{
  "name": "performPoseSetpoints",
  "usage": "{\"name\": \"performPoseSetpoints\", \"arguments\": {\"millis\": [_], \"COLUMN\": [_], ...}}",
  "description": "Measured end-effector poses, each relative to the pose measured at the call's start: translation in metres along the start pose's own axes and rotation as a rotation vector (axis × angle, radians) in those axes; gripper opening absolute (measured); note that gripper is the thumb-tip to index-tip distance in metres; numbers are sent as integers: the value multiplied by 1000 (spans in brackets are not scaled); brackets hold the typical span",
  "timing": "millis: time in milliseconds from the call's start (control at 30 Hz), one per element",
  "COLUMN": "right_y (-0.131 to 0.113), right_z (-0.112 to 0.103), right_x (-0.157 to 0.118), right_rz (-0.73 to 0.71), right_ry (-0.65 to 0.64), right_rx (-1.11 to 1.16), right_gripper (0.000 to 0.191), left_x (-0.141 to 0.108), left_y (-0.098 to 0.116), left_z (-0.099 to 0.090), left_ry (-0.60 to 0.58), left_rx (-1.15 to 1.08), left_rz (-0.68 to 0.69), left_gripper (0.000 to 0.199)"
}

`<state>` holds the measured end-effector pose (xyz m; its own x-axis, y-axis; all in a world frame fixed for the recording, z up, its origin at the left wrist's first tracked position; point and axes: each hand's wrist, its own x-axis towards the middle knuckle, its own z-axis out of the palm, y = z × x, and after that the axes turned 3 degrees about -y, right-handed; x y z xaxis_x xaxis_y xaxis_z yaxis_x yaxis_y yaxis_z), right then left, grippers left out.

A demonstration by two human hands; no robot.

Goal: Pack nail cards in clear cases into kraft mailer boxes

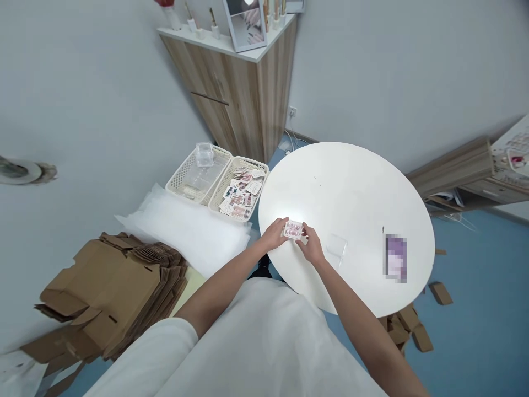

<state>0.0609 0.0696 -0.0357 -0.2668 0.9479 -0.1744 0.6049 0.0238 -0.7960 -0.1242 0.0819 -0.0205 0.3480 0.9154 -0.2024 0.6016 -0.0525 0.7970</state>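
Observation:
A small card of pink press-on nails is held between my two hands above the near left part of the round white table. My left hand pinches its left edge, and my right hand grips the right edge with bent fingers. The nails lie in two rows on the pale card. Just right of my right hand, a clear plastic case rests on the tabletop. Left of the table stands a cream basket heaped with more nail cards.
Another basket holds clear plastic cases. White foam sheets and stacked flat cardboard boxes lie at the left. A blurred purple item sits on the table's right side. Behind rises a wooden cabinet; small boxes lie on the floor.

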Motion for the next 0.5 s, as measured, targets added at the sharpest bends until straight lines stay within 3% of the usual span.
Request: {"name": "performPoseSetpoints", "arguments": {"millis": [267, 500], "right_y": [40, 80], "right_z": [-37, -55], "right_x": [-83, -121], "right_rz": [10, 77], "right_ry": [23, 110], "right_rx": [22, -68], "right_gripper": [61, 60], "left_x": [-26, -19], "left_y": [41, 63], "left_z": [62, 101], "left_ry": [-121, -199], "left_rx": [17, 116], "left_rz": [68, 117], "left_gripper": [65, 64]}}
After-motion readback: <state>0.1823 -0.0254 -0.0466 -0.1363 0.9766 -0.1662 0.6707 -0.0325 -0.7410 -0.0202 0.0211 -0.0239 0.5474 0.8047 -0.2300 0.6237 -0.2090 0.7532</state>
